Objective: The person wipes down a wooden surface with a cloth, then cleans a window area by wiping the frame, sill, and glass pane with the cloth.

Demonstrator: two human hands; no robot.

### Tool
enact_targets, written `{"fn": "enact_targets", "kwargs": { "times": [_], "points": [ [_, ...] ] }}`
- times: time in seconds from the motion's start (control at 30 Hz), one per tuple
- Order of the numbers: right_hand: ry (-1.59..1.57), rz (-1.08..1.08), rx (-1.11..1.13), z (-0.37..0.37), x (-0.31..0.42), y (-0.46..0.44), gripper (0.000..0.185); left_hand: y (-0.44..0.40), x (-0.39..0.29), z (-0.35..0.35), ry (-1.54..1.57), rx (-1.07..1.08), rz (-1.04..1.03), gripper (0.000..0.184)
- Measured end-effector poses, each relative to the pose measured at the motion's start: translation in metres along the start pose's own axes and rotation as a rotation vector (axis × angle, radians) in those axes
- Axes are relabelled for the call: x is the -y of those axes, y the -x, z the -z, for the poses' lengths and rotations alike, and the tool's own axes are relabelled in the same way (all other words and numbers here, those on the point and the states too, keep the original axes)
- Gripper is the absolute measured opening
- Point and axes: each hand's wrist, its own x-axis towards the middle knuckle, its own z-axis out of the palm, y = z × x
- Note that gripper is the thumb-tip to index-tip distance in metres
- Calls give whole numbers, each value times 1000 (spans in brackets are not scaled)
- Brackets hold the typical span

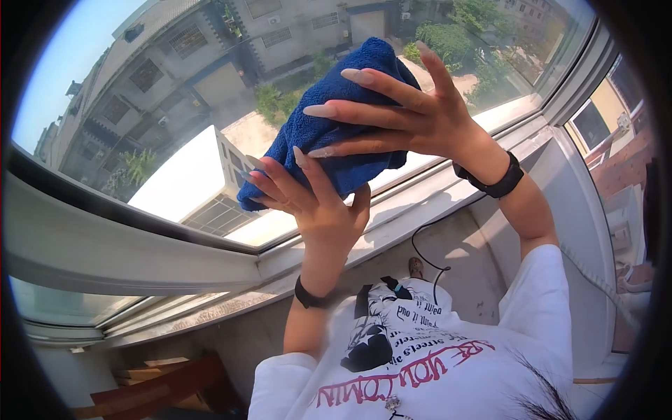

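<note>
A bunched blue cloth [350,91] lies against the window glass [280,35], in front of the person. My left hand [315,196] is at the cloth's lower left part, its fingers spread over the edge and the thumb pointing up on the right. Higher and to the right, my right hand [413,115] rests on the cloth with its fingers spread and stretched to the left. Both hands touch the cloth, and part of it is hidden beneath them. Black bands circle both wrists.
A pale window frame and sill [392,210] run below the glass. A black cable [420,245] hangs under the sill. Brown boards [157,385] are at the lower left. Another window frame [560,105] rises on the right. Buildings and trees show outside.
</note>
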Motion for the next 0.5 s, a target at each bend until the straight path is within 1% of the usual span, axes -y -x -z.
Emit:
{"fn": "enact_targets", "kwargs": {
  "times": [0.07, 0.17, 0.23, 0.3, 0.43, 0.5],
  "points": [
    [18, -69, -19, -7, -33, -9, 81, -45, -8, 7, -103, -45, -111, 101],
    [6, -192, -36, -12, -85, -23, 76, -113, -11, 8, -182, -236, -359, 100],
    [-25, -259, -32, -13, -108, -27, 73, -145, -16, 6, -223, -328, -434, 100],
    [-71, -296, -20, -12, -116, -22, 70, -151, -23, -3, -261, -352, -404, 94],
    [-170, -298, -21, -9, -100, 3, 64, -115, -35, -31, -234, -326, -171, 72],
    [-215, -288, -32, -6, -85, 16, 61, -88, -41, -38, -275, -249, -77, 59]
  ]
}}
